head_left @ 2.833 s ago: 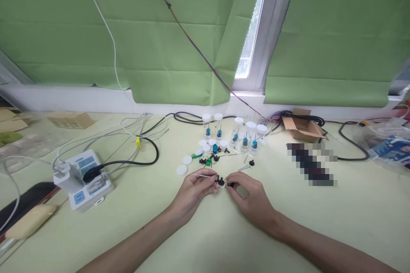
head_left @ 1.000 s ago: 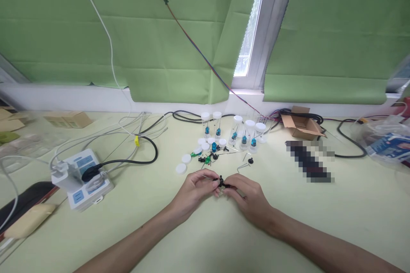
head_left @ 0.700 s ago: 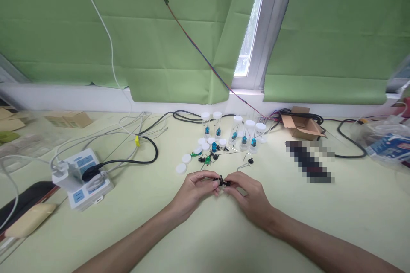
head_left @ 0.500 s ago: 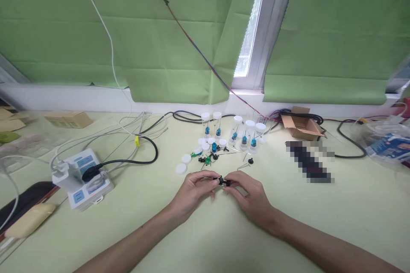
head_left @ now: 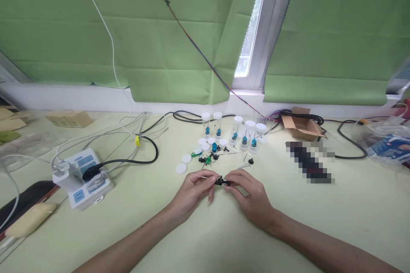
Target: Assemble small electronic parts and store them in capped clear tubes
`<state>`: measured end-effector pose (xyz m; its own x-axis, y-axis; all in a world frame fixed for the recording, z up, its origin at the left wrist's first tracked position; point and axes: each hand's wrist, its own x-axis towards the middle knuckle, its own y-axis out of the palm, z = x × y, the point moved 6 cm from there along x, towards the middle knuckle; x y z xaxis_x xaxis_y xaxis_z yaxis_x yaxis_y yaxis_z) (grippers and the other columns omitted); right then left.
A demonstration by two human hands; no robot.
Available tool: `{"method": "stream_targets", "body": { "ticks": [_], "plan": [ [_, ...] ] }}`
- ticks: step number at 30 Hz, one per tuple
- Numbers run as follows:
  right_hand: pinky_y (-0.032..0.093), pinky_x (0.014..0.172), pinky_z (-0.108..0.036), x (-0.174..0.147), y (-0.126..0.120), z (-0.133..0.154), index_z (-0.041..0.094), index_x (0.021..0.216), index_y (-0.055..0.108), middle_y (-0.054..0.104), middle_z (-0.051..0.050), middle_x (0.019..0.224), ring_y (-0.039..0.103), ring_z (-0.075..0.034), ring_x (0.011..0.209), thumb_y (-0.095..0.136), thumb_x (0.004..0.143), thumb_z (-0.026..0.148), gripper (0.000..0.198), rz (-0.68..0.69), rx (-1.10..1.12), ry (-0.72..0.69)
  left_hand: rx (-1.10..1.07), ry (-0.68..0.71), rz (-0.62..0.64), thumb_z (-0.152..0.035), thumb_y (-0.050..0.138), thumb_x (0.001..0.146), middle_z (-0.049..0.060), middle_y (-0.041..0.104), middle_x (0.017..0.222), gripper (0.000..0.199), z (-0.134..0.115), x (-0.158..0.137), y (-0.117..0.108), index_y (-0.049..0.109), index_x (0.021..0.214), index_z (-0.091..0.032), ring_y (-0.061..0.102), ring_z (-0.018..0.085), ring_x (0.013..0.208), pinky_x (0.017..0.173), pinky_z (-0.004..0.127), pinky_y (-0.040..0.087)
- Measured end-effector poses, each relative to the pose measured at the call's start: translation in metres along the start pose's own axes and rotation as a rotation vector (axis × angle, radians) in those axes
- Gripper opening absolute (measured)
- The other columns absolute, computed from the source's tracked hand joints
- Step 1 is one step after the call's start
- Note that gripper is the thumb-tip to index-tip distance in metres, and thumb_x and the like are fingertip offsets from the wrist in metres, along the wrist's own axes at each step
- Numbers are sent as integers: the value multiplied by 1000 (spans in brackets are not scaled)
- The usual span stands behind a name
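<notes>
Between my hands is a small black plastic part [head_left: 221, 181] whose exact kind I cannot make out. My left hand [head_left: 195, 190] pinches its left end, and a thin metal rod [head_left: 199, 175] sticks out leftward by those fingers. The fingertips of my right hand [head_left: 251, 194] close on the right end. Just beyond lie loose green pieces [head_left: 208, 160], a blue piece [head_left: 214, 147], a round black piece [head_left: 250, 161], metal pins [head_left: 244, 166] and several white caps [head_left: 181, 168]. Behind them stand several clear capped tubes [head_left: 244, 135] with blue pieces inside.
A power strip [head_left: 86, 179] with plugs and cables sits at the left, near a cream-coloured object [head_left: 32, 220]. On the right are an open cardboard box [head_left: 301, 126], a blurred-out dark object [head_left: 309, 162] and a plastic bag [head_left: 389, 145]. Black cable [head_left: 156, 149] curves across the table.
The black part has turned slightly between my fingers, and my left fingers have shifted a little on it. Both hands stay in nearly the same place.
</notes>
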<state>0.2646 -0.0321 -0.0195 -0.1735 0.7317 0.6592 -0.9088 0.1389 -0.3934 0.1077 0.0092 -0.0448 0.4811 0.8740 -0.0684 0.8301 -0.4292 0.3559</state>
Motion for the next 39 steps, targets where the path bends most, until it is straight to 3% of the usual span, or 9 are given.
{"method": "stream_targets", "body": {
  "ticks": [10,20,32,39],
  "plan": [
    [58,73,-31,-2,1,-2,20,104,67,66,-9,98,64,-20,87,61,90,10,18,5,-5,-15,14,-33,7,-29,70,86,-4,52,60,16,2,-1,0,66,96,-17,49,9,51,52,23,43],
    [59,71,-31,-2,-1,3,20,103,67,67,-8,95,65,-20,86,60,92,14,15,-30,-25,-46,13,-72,42,-40,68,87,-3,55,58,31,1,-1,7,50,73,-17,45,8,46,48,22,36],
    [58,73,-31,-2,-2,6,20,104,66,67,-9,95,65,-19,86,61,91,10,18,-38,-38,-80,131,-100,51,-54,53,92,-5,40,45,47,5,-3,10,53,64,-16,29,6,39,43,24,19],
    [59,73,-32,-1,-3,5,20,107,65,68,-9,96,66,-20,86,61,91,11,19,-51,-35,-76,112,-137,48,-53,54,92,-5,41,45,48,5,-4,10,53,62,-15,31,6,39,42,23,20]
  ]
}}
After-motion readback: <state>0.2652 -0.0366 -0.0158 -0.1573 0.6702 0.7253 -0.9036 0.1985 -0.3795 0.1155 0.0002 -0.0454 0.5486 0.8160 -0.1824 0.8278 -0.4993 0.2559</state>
